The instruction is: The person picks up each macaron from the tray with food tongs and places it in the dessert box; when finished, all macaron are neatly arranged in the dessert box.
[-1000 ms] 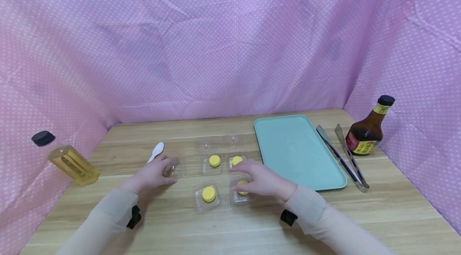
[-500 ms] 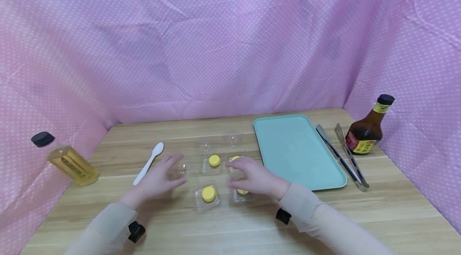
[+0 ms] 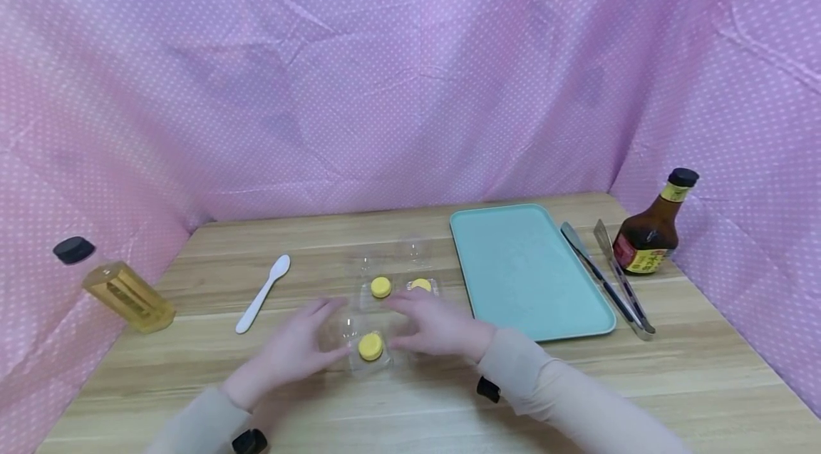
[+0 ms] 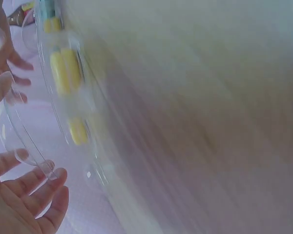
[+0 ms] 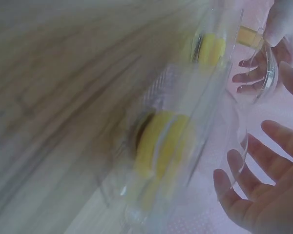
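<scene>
My left hand (image 3: pixel 295 347) pinches the curved clear plastic lid (image 4: pixel 27 136) between thumb and fingertips, and in the head view it comes up to the left side of the front-left box. That box holds a yellow macaron (image 3: pixel 370 346). My right hand (image 3: pixel 430 322) is over the front-right side of the group, fingers loosely spread and thumb apart. Its fingers overlap a clear plastic dome (image 5: pixel 239 136) in the right wrist view, beside a boxed macaron (image 5: pixel 161 141). Behind stand a back-left macaron (image 3: pixel 381 287) and a back-right macaron (image 3: pixel 420 284) in clear boxes. My right hand hides the front-right box.
A pale green tray (image 3: pixel 529 272) lies right of the boxes, with metal tongs (image 3: pixel 618 272) beside it. A dark sauce bottle (image 3: pixel 648 240) stands at far right. On the left are a white spoon (image 3: pixel 263 293) and a bottle of yellow liquid (image 3: pixel 131 297). Pink cloth surrounds the wooden table.
My left hand has moved right with the clear lid, away from the spoon and toward the front-left macaron. My right hand has shifted left, so the hands are closer together.
</scene>
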`<state>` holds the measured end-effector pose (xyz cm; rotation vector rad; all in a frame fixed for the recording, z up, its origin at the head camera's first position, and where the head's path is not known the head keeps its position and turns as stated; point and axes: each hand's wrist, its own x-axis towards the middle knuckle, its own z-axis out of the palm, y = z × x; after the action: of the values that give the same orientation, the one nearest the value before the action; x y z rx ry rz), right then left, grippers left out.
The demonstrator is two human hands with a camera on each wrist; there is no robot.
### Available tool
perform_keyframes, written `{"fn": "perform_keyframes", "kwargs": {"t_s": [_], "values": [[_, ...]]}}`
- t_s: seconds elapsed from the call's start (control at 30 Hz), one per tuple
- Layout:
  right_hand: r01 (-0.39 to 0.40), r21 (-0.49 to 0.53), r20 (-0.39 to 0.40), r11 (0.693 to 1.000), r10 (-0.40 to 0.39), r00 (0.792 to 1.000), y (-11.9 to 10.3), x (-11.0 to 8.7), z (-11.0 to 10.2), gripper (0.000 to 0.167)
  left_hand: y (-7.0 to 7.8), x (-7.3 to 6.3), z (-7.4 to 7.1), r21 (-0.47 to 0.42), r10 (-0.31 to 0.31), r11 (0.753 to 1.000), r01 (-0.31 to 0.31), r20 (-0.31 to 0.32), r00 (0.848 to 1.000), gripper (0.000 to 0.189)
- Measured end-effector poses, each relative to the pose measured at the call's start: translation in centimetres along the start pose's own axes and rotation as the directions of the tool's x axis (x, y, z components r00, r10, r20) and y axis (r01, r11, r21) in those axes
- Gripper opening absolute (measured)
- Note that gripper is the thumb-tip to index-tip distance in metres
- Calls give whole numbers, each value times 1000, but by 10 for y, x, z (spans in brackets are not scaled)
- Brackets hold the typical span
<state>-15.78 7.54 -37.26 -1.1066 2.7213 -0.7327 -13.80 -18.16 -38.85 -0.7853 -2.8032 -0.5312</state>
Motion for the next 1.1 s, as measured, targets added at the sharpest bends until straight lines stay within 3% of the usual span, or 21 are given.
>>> {"fn": "perform_keyframes", "kwargs": {"t_s": [0.37,0.73,0.9,1.1], "values": [[10,-109,68,994,-2,998,-8,4,8,57,22,-5,8,-75,-5,997,11,76,997,92],[33,-227,96,973,-12,995,-9,8,14,53,20,-8,17,-149,-67,985,90,154,986,101],[36,-239,92,970,-14,996,-11,8,15,53,18,-10,17,-184,-51,980,80,158,986,97],[26,-234,98,972,-3,995,-10,9,17,53,14,-14,13,-175,-15,983,49,191,981,77]]}}
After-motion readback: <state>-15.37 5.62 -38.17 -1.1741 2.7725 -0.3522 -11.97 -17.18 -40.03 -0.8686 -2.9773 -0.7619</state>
